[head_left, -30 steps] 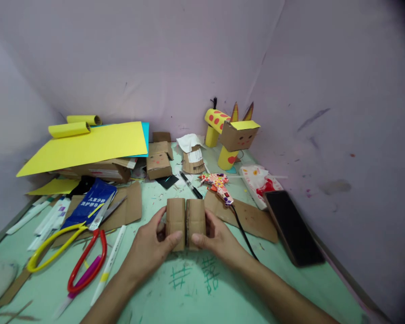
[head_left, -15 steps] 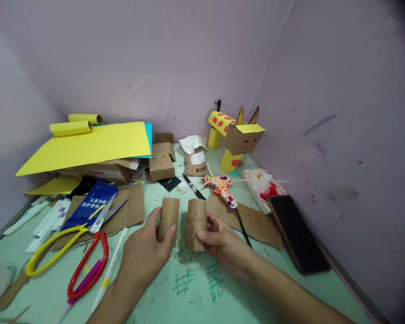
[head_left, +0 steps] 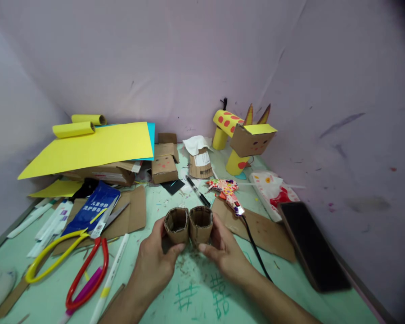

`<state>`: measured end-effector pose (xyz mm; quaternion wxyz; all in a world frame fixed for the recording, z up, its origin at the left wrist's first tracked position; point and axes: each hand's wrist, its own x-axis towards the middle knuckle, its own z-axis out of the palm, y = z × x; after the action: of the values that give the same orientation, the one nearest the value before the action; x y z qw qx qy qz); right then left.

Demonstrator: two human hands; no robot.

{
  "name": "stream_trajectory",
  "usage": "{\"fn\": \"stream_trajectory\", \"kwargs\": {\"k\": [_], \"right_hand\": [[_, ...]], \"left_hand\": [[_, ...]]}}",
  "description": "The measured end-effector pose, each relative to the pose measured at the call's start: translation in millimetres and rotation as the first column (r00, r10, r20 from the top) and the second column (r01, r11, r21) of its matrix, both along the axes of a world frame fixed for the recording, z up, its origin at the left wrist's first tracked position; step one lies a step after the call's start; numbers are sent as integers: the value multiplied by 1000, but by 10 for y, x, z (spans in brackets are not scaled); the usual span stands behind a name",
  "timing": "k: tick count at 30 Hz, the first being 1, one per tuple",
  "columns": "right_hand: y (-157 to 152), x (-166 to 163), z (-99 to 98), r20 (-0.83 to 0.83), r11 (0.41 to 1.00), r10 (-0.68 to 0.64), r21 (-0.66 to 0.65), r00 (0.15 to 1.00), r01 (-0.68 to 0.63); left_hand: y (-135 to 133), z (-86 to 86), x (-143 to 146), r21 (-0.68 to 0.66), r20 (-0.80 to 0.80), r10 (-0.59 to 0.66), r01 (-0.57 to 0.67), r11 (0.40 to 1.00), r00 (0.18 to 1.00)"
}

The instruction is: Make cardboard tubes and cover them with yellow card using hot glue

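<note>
Two short brown cardboard tubes stand side by side above the green tabletop, their hollow ends facing up toward me. My left hand (head_left: 158,258) is closed around the left cardboard tube (head_left: 177,234), thumb at its lower front. Around the right cardboard tube (head_left: 200,231) my right hand (head_left: 227,252) is closed, its thumb on the near side. The tubes' rims are nearly touching. Small brown scraps lie on the table just below them. Beyond the tubes are a black marker (head_left: 197,191) and a patterned glue gun (head_left: 227,192).
Scissors (head_left: 70,265) with red and yellow handles lie left, beside white markers (head_left: 111,274) and a blue packet (head_left: 92,209). Yellow sheets (head_left: 97,148) cover a box behind. A spotted cardboard animal (head_left: 253,141) stands back right. A phone (head_left: 312,245) and tissue pack (head_left: 275,193) lie right.
Both tubes have been tilted so their open tops face me, and brought closer together. My hands still hold them. The view has shifted slightly.
</note>
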<state>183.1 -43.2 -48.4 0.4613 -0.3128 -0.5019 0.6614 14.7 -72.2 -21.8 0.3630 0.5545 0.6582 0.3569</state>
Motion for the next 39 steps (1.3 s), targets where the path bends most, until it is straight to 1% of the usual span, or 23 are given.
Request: {"fn": "stream_trajectory", "kwargs": {"k": [6, 12, 14, 17, 21, 23, 25, 26, 28, 29, 31, 32, 33, 34, 36, 37, 38, 39], "right_hand": [[14, 23, -90, 35, 999, -1, 36, 999, 0], [18, 26, -106, 124, 993, -8, 121, 992, -7], [17, 12, -112, 152, 993, -24, 114, 988, 6], [15, -5, -123, 138, 996, -32, 82, 990, 21], [9, -2, -90, 76, 1000, -21, 10, 997, 21], [-2, -3, -35, -20, 997, -15, -75, 1000, 13], [-22, -15, 38, -149, 981, -12, -193, 989, -17], [-34, -24, 77, -206, 968, -18, -250, 978, -35], [-56, -44, 148, -278, 942, -33, -330, 960, -63], [-63, -51, 176, -292, 934, -40, -350, 956, -68], [-72, -59, 207, -300, 932, -55, -358, 952, -59], [-74, -60, 209, -297, 934, -65, -354, 953, -47], [-77, -61, 203, -291, 935, -73, -352, 954, -36], [-81, -63, 191, -285, 936, -82, -350, 955, -25], [-93, -74, 157, -267, 935, -101, -355, 959, -1], [-101, -83, 141, -253, 934, -107, -357, 961, 10], [-109, -92, 129, -237, 934, -109, -358, 965, 18], [-114, -98, 123, -218, 935, -101, -355, 971, 17]], "left_hand": [[-28, -46, 27, 50, -117, -13, 19, 999, 993], [-4, -57, 23, 49, -151, -2, 9, 999, 988], [6, -74, 20, 42, -170, -7, 15, 999, 985], [-4, -89, 27, 38, -211, -8, 17, 999, 978], [-46, -58, 21, 57, -273, 6, 10, 998, 962], [-46, -34, -22, 92, -328, 74, -46, 995, 942], [-20, -21, -89, 120, -426, 156, -115, 986, 891], [-1, -20, -123, 127, -479, 171, -124, 984, 861], [25, -15, -169, 162, -550, 172, -98, 982, 817], [25, -7, -172, 213, -558, 192, -84, 973, 807], [-12, 29, -129, 373, -501, 282, -89, 923, 818], [-46, 56, -86, 444, -440, 333, -120, 888, 834], [-85, 84, -34, 476, -365, 337, -137, 868, 868], [-123, 111, 22, 439, -272, 304, -163, 884, 913], [-182, 139, 126, 257, -53, 187, -167, 952, 981], [-198, 138, 166, 158, 75, 139, -149, 976, 987], [-204, 126, 194, 60, 205, 109, -123, 991, 973], [-202, 107, 209, -22, 327, 102, -100, 995, 939]]}}
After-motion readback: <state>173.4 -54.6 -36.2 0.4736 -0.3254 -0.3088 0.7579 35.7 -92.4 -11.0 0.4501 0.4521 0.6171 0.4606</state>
